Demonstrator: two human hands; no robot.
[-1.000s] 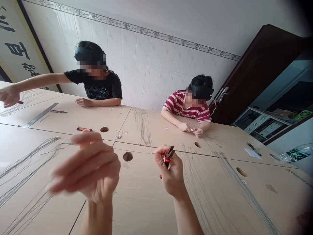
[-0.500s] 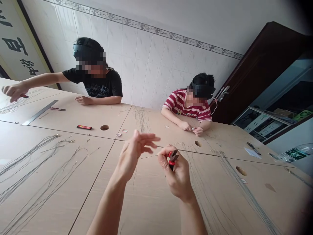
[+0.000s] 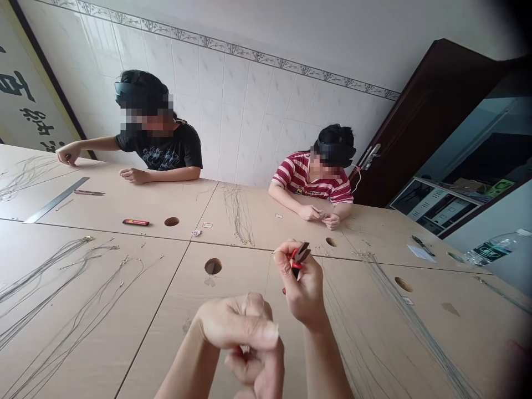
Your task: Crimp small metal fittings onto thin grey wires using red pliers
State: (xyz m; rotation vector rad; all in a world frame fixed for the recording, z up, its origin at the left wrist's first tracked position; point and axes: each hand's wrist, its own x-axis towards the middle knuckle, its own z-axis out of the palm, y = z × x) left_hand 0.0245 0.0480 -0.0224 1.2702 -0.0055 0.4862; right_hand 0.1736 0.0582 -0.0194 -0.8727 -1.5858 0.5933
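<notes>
My right hand (image 3: 301, 285) is raised over the wooden table (image 3: 233, 327) and closed round small red-handled pliers (image 3: 299, 256), whose jaws point up and right. A thin wire (image 3: 266, 277) hangs down from it toward my left hand (image 3: 245, 338). That hand is low and close to me, its fingers curled and pinched on the wire's lower part. Both hands are above the table's middle, just in front of a round hole (image 3: 213, 266).
Bundles of thin wires lie at the left (image 3: 62, 293), at the right (image 3: 415, 327) and in the middle (image 3: 239, 213). A steel ruler (image 3: 56, 199), a red-black case (image 3: 135, 222) and a water bottle (image 3: 496, 248) lie about. Two persons sit across the table.
My left hand came in from the left, reached the pliers, then slid down toward me and closed on the wire. The right hand stayed almost still. The far-left person drew an arm back.
</notes>
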